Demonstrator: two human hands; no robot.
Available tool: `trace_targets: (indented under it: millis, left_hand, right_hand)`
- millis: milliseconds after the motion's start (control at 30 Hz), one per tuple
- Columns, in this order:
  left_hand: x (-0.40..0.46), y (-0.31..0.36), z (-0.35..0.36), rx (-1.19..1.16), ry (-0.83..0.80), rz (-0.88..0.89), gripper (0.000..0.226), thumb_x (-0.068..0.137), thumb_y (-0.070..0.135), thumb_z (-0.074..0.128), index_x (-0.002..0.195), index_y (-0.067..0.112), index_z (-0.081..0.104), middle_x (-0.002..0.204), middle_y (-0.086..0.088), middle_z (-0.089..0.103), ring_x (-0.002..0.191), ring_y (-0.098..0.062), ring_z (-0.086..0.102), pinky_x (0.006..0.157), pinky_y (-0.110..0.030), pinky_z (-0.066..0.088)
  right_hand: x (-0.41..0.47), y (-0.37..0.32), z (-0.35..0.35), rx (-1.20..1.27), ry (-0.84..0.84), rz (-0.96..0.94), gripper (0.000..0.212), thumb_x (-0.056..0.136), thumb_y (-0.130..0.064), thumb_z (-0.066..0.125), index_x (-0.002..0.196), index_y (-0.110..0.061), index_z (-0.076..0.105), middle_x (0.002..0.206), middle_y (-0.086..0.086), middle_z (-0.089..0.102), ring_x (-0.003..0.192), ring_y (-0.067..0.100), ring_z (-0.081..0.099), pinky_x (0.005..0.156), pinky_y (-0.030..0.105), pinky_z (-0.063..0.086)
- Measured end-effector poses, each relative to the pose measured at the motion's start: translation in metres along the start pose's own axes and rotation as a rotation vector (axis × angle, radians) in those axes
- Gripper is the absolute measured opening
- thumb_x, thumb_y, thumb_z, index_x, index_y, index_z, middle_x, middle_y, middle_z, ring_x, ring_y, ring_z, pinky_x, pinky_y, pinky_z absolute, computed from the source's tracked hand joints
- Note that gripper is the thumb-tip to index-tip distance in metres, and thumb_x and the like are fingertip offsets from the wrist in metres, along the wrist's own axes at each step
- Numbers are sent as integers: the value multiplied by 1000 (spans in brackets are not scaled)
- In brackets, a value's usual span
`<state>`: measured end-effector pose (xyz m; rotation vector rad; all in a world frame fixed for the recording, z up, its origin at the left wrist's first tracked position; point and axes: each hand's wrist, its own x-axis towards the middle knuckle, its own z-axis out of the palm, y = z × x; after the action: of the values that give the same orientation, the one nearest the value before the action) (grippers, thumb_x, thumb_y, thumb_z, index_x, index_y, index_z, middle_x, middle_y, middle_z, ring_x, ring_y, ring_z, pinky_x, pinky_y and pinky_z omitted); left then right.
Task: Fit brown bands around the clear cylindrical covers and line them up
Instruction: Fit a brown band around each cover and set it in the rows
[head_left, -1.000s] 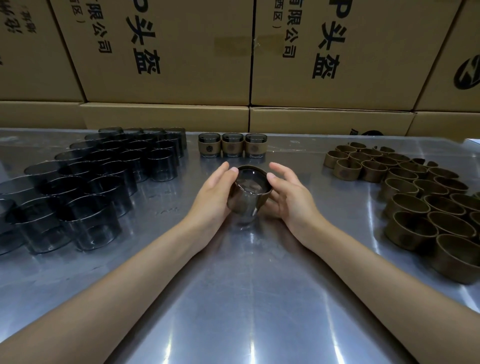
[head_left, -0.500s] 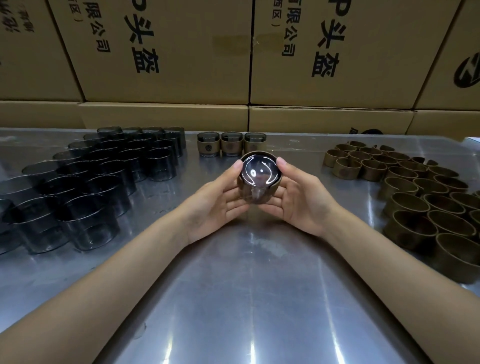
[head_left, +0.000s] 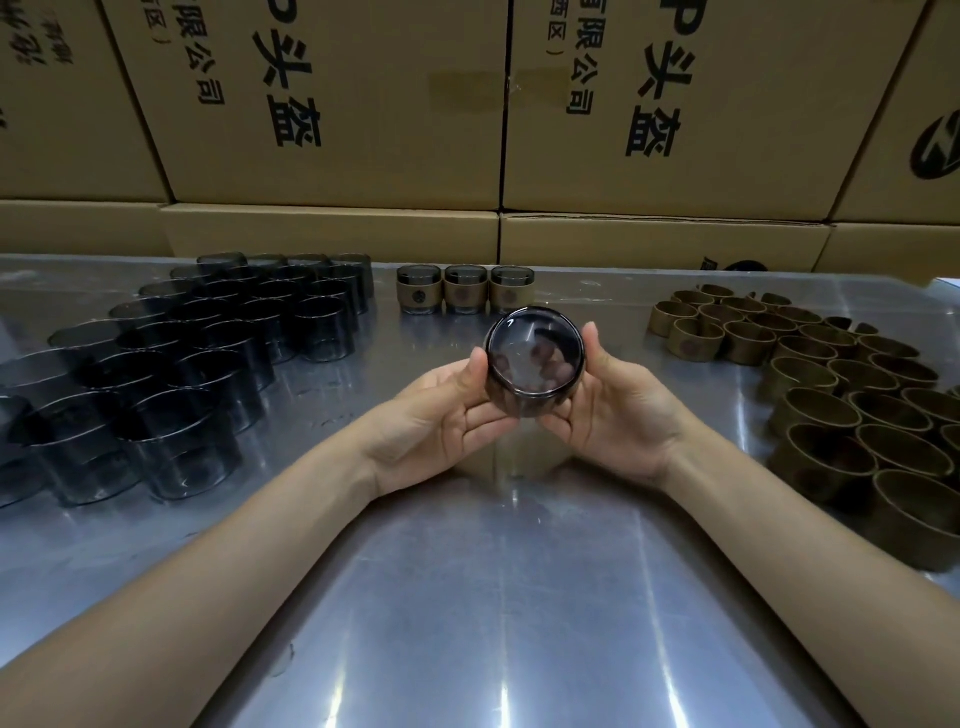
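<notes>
Clear cover (head_left: 535, 364), flat end toward camera, grasped between left hand (head_left: 457, 410) and right hand (head_left: 618, 405); band best seated squarely, pressed evenly around.

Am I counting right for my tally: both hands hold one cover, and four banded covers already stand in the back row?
Not quite. The head view shows three banded covers in the back row, not four. The left hand and right hand do hold one cover.

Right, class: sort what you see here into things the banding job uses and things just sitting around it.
Part of the job:
- held cover, gripped by left hand and right hand
- unbanded clear covers
- loose brown bands
- three finished covers in a row

Just there:
- cardboard boxes
- metal table
</notes>
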<state>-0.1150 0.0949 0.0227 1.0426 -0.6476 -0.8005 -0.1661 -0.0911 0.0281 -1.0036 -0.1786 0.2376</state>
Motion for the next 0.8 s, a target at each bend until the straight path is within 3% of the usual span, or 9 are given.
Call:
trace_targets:
  millis: [133, 233, 333, 433, 567, 800]
  left_hand:
    - [-2, 4, 0, -42, 54, -19, 58, 58, 53, 84, 103, 17, 77, 114, -7, 71, 106, -18, 68, 86, -28, 55]
    - [3, 5, 8, 31, 242, -34, 64, 79, 67, 50, 100, 11, 70, 100, -6, 72, 92, -18, 69, 77, -30, 56]
    - [9, -4, 26, 397, 482, 131, 48, 101, 46, 33, 71, 15, 53, 58, 7, 56, 54, -3, 53, 52, -15, 44]
    - [11, -12, 35, 568, 568, 329, 46, 104, 31, 34, 63, 13, 46, 51, 10, 42, 48, -2, 39, 47, -12, 34]
    - [9, -12, 36, 576, 643, 474, 48, 104, 26, 36, 57, 14, 42, 48, 12, 40, 49, -3, 36, 49, -15, 32]
    - [8, -15, 34, 529, 633, 487, 51, 103, 24, 38, 52, 17, 37, 48, 11, 36, 48, -6, 33, 48, -21, 29]
  right_hand:
    - [0, 0, 1, -35, 16, -15, 52, 52, -49, 88, 92, -17, 79, 91, 0, 75, 83, 10, 71, 82, 23, 56]
    - [7, 5, 12, -105, 234, -25, 58, 83, -60, 53, 98, -8, 73, 95, 10, 73, 90, 21, 68, 85, 33, 54]
    - [13, 15, 23, -332, 551, -197, 60, 97, -56, 38, 58, -16, 59, 56, 0, 60, 57, 9, 58, 61, 21, 47]
    - [13, 21, 31, -562, 712, -348, 69, 99, -55, 34, 41, -20, 47, 41, -11, 46, 40, 0, 44, 44, 11, 36]
    - [15, 23, 41, -554, 694, -405, 71, 100, -54, 32, 38, -19, 44, 40, -10, 40, 40, 3, 39, 46, 14, 34]
    - [16, 22, 47, -548, 669, -417, 74, 98, -56, 35, 34, -20, 39, 40, -9, 33, 39, 5, 34, 41, 14, 32]
